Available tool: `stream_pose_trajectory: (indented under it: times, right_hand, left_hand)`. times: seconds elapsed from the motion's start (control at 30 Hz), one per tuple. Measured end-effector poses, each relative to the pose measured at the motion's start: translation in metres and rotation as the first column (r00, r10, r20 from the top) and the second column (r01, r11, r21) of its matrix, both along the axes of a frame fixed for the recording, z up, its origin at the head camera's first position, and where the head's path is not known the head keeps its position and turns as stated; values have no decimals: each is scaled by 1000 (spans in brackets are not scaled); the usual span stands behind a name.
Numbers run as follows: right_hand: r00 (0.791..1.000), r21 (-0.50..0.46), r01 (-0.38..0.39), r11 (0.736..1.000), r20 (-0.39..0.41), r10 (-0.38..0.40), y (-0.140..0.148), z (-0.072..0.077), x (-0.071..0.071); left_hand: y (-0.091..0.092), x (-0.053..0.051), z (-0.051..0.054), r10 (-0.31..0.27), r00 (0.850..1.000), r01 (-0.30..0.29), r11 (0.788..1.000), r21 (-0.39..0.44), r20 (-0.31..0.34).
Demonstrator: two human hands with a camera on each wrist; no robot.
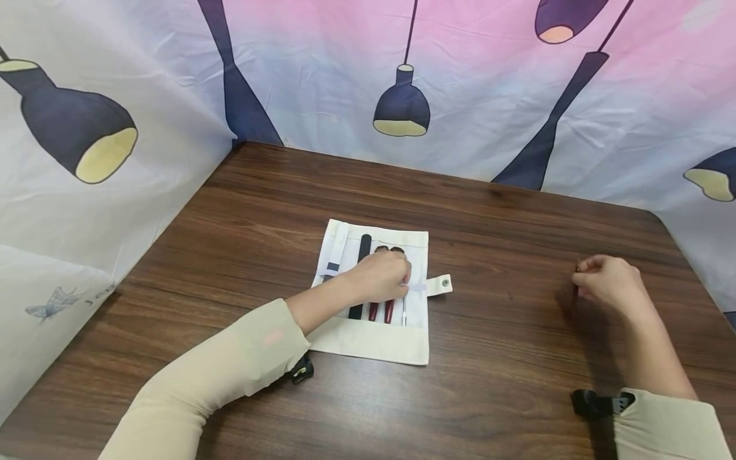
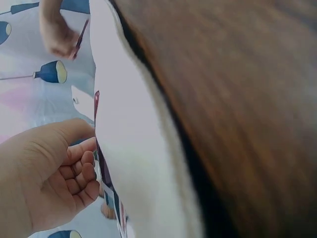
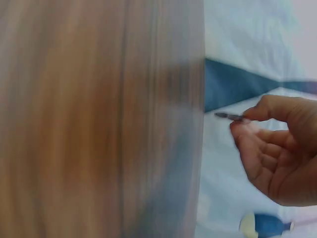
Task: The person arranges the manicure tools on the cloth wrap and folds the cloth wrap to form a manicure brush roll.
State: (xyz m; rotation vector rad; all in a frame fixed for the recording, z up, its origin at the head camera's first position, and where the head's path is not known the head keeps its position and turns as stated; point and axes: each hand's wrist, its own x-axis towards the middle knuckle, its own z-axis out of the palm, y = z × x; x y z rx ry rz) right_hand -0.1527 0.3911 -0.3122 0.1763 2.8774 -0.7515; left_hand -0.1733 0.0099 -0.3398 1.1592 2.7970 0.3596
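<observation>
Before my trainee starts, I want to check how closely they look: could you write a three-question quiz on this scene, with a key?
1. Multiple choice: which hand pinches a slim dark-red tool to the right of the cloth tool pouch in the head view? A: left. B: right.
2. True or false: the snap tab is folded flat over the pouch's tools.
3. Fill in: below the left hand, two tool ends in the pouch look ____.

Key: 1 B, the right hand; 2 false, the snap tab sticks out sideways; 3 dark red.
</observation>
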Motion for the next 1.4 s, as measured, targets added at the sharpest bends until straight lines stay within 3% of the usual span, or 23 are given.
stream_pose_trajectory:
  times: [0.17,0.27,0.33,0.43,0.57,0.63,0.7,1.03,1.4]
  right_hand:
    - [980,-117,45,992,-185,-67,-38,3,-14]
    - [961,-283,60,957,-242,-132,-61,4,-24]
    - [950,-413,51,909,-261,-172,-76,4,-29]
    - [939,-595,2,804,-276,-207,-98,3,-36]
    - [941,-733,-68,677,-273,-201,-123,1,-42]
    - [948,-768,-82,635,-257,-188,-134,-1,-44]
    - [956,-783,-89,615,-241,-169,-143,-2,-47]
    - [980,-758,-146,636,-198,-12,-170,-9,-57]
    - [990,-738,-135,661,-80,114,-186,-16,-63]
  left_hand:
    - [9,1,0,-7,1000,7,998,-56,-10]
    - [12,1,0,6,1000,-6,997,-75,-10]
    - [14,1,0,14,1000,-14,997,-80,-11]
    - [16,2,0,23,1000,-24,997,-80,-9]
    - [18,2,0,26,1000,-27,996,-81,-17]
    - [18,1,0,25,999,-26,996,-83,-21]
    - [18,1,0,23,999,-25,997,-78,-22]
    - [16,1,0,30,1000,-31,998,-58,-6]
    - [14,-2,-4,17,1000,-17,1000,-12,-22]
